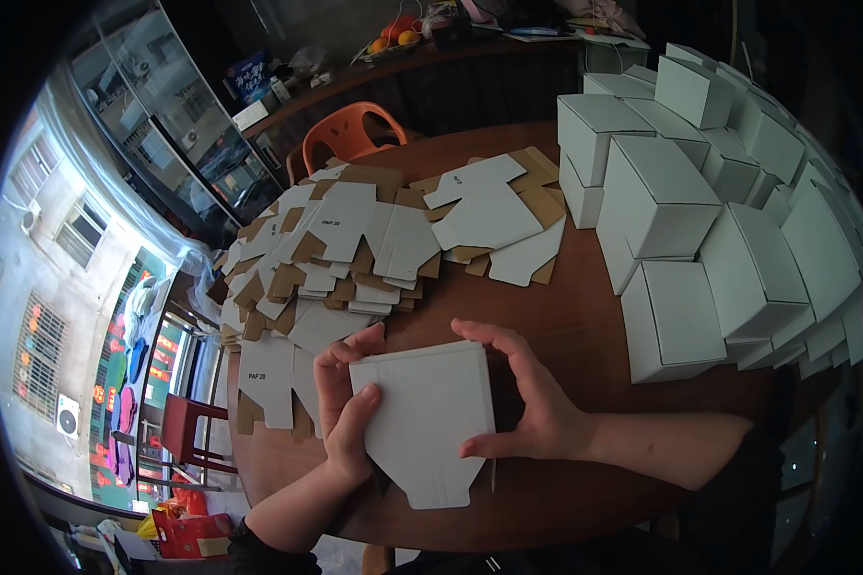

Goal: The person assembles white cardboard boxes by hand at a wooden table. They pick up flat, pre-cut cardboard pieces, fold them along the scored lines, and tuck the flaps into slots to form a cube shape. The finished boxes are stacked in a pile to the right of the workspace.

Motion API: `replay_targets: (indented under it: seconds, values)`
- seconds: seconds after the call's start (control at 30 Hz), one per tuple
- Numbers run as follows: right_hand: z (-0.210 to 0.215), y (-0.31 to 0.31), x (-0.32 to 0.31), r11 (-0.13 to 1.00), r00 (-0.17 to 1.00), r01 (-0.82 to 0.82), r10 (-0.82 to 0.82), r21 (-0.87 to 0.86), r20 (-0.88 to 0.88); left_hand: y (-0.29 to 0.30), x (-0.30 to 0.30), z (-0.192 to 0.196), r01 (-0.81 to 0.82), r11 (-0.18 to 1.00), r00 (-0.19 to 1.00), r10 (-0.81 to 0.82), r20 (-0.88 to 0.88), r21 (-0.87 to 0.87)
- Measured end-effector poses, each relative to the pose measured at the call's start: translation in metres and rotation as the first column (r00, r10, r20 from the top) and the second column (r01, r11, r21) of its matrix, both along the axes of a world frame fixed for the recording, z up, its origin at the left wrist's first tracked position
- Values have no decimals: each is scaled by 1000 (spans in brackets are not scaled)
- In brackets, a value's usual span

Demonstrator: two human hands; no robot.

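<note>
A partly folded white cardboard box (427, 412) is held up over the near side of the table, its lower flap hanging out with cut corners. My left hand (348, 407) grips its left side, thumb on the white face and fingers curled behind. Around the right side curves my right hand (532, 402), with the thumb over the lower right edge and the index fingertip at the top edge. A gap shows between that palm and the box. The right hand's other fingers are mostly hidden.
Flat unfolded box blanks (340, 230), white and brown, lie piled at left and centre of the round brown table (547, 335). Folded white boxes (662, 192) are stacked high at the right. Beyond the table are an orange chair (355, 132) and a cluttered counter (431, 59).
</note>
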State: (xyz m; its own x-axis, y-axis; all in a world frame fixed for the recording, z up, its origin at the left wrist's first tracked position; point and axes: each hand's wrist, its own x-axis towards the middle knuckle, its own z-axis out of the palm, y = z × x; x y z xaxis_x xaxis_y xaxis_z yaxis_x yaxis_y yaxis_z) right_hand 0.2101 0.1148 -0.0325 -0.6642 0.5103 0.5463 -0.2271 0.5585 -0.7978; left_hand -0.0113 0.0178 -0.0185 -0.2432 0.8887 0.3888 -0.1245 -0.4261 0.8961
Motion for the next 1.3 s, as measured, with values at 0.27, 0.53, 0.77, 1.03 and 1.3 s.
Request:
replay_targets:
  seconds: [0.27, 0.53, 0.77, 1.03, 1.3]
  values:
    - [3, -1, 1, 998, 998, -55, 55, -23, -2, -1, 0, 2, -3, 999, 997, 5, -81, 32]
    - [7, -5, 5, 998, 996, -63, 62, 12, 61, -4, -4, 2, 27, 995, 979, -7, -205, 95]
    - [9, -7, 6, 994, 996, -54, 47, 95, 80, -6, -7, -2, 93, 984, 962, -50, -270, 150]
    - [0, 3, 3, 982, 993, -121, 118, 143, 30, 4, -4, 9, 24, 983, 989, 3, 146, -184]
    - [3, -3, 1, 985, 999, -6, -1, 171, 43, 9, -6, 16, 187, 949, 962, -126, 240, -253]
